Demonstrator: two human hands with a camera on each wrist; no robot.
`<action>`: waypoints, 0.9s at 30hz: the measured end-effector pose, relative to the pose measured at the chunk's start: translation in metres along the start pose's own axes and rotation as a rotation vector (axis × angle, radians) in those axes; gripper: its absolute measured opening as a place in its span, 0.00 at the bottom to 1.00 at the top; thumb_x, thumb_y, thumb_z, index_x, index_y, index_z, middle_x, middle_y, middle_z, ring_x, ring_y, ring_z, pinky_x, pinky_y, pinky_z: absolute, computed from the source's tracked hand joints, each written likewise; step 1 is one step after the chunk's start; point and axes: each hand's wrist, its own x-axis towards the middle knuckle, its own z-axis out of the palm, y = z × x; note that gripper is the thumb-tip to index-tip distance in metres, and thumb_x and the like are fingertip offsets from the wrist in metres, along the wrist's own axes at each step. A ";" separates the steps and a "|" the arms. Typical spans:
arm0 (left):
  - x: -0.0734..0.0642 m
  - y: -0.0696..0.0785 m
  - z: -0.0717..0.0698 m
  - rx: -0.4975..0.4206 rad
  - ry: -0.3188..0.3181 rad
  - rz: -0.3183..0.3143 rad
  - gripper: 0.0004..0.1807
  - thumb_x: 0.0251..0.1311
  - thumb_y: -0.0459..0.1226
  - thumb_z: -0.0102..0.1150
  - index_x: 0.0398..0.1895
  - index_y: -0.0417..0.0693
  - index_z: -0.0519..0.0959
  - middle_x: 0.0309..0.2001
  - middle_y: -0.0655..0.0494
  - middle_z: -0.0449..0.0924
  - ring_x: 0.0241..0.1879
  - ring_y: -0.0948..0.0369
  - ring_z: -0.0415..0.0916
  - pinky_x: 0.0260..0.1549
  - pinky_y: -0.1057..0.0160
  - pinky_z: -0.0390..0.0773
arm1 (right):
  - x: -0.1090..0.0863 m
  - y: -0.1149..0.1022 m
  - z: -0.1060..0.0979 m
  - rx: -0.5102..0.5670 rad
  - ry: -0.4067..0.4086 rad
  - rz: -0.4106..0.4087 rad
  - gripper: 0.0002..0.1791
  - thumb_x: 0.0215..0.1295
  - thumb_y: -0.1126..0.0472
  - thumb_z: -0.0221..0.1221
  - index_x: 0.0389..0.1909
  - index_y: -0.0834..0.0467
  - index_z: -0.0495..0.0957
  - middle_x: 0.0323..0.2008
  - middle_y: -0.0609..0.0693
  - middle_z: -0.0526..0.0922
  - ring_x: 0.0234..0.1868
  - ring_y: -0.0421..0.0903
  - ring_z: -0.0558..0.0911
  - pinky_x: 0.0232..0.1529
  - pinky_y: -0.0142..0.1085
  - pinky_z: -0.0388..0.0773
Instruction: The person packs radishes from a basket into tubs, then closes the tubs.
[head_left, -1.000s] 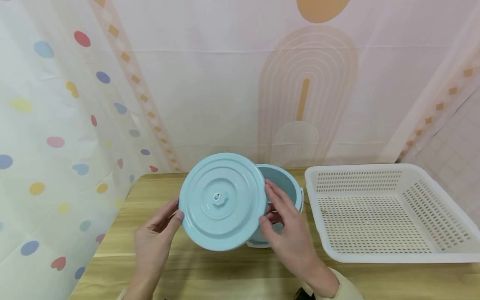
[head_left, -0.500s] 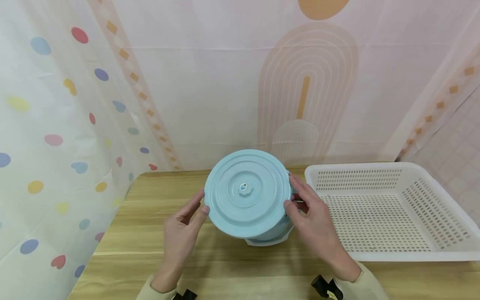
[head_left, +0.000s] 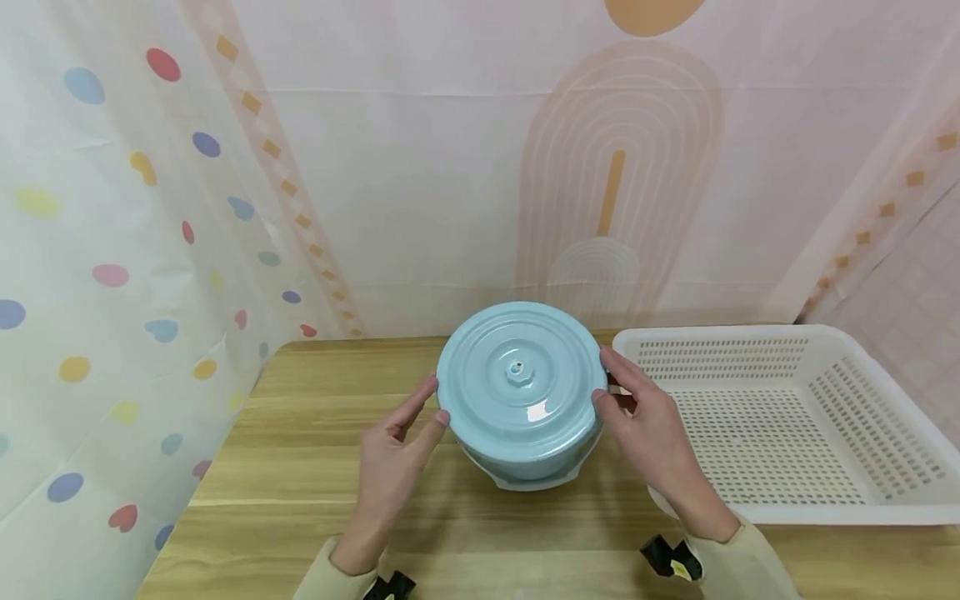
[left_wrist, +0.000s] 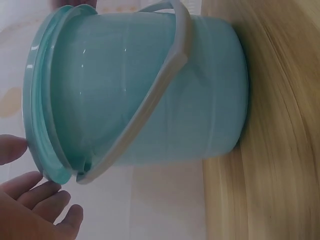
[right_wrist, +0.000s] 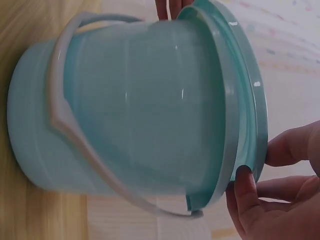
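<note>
A round light-blue lid [head_left: 480, 400] with a small centre knob lies over the mouth of a light-blue bucket [left_wrist: 120, 95]. My left hand [head_left: 390, 467] holds the lid's left edge between thumb and fingers. Opposite it, my right hand [head_left: 656, 437] pinches the right edge. In the right wrist view, a gap shows between lid and bucket rim [right_wrist: 230, 115], with fingertips close to it. The pale bucket handle [left_wrist: 142, 117] hangs down across the near side. From the head view the lid hides the bucket's inside.
To the right stands a white perforated plastic basket [head_left: 757, 517], close behind my right hand. Both rest on a wood-grain table [head_left: 315, 433]. A patterned curtain [head_left: 420, 183] hangs along the table's back edge.
Both hands have carried the lid rightward from beside the bucket to over its mouth, and it now lies flatter. The bucket and basket have stayed put.
</note>
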 end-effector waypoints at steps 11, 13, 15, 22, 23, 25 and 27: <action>-0.003 -0.003 0.006 0.115 -0.039 0.054 0.27 0.67 0.36 0.68 0.68 0.42 0.77 0.69 0.56 0.75 0.71 0.60 0.68 0.72 0.56 0.63 | 0.004 0.006 -0.003 -0.091 -0.036 -0.019 0.30 0.76 0.62 0.55 0.75 0.67 0.65 0.76 0.60 0.66 0.58 0.56 0.82 0.57 0.50 0.81; -0.004 -0.004 0.006 0.148 -0.039 0.060 0.27 0.67 0.37 0.68 0.68 0.41 0.77 0.69 0.55 0.74 0.71 0.59 0.68 0.71 0.57 0.64 | 0.005 0.008 -0.003 -0.111 -0.049 -0.024 0.30 0.76 0.61 0.55 0.75 0.67 0.65 0.76 0.60 0.66 0.59 0.56 0.80 0.59 0.53 0.79; -0.005 -0.005 0.007 0.183 -0.040 0.069 0.28 0.67 0.37 0.68 0.69 0.41 0.76 0.69 0.53 0.74 0.71 0.58 0.68 0.70 0.57 0.65 | 0.005 0.009 -0.004 -0.130 -0.058 -0.027 0.30 0.76 0.60 0.55 0.75 0.67 0.65 0.76 0.60 0.66 0.63 0.58 0.77 0.62 0.56 0.76; -0.007 -0.007 0.008 0.338 -0.054 0.200 0.28 0.68 0.38 0.66 0.69 0.38 0.76 0.69 0.47 0.74 0.72 0.53 0.67 0.69 0.51 0.67 | 0.003 0.013 -0.006 -0.175 -0.078 -0.009 0.31 0.76 0.57 0.55 0.75 0.66 0.65 0.74 0.60 0.69 0.72 0.59 0.66 0.69 0.60 0.65; -0.008 -0.008 0.008 0.370 -0.058 0.227 0.28 0.68 0.39 0.65 0.69 0.38 0.76 0.69 0.46 0.74 0.73 0.51 0.67 0.69 0.48 0.67 | 0.002 0.014 -0.006 -0.179 -0.082 -0.011 0.31 0.76 0.57 0.55 0.75 0.66 0.65 0.74 0.60 0.69 0.72 0.59 0.65 0.69 0.60 0.64; -0.010 -0.010 0.007 0.420 -0.070 0.264 0.29 0.69 0.40 0.64 0.70 0.38 0.75 0.70 0.46 0.73 0.74 0.48 0.64 0.69 0.42 0.66 | 0.000 0.015 -0.008 -0.188 -0.092 -0.019 0.31 0.77 0.57 0.54 0.75 0.66 0.65 0.75 0.59 0.68 0.73 0.60 0.65 0.70 0.60 0.63; -0.011 -0.011 0.005 0.446 -0.096 0.274 0.31 0.71 0.42 0.62 0.73 0.39 0.71 0.73 0.45 0.70 0.76 0.46 0.61 0.69 0.37 0.63 | -0.001 0.016 -0.011 -0.201 -0.097 -0.029 0.31 0.77 0.56 0.53 0.76 0.65 0.65 0.75 0.57 0.67 0.74 0.60 0.64 0.71 0.61 0.61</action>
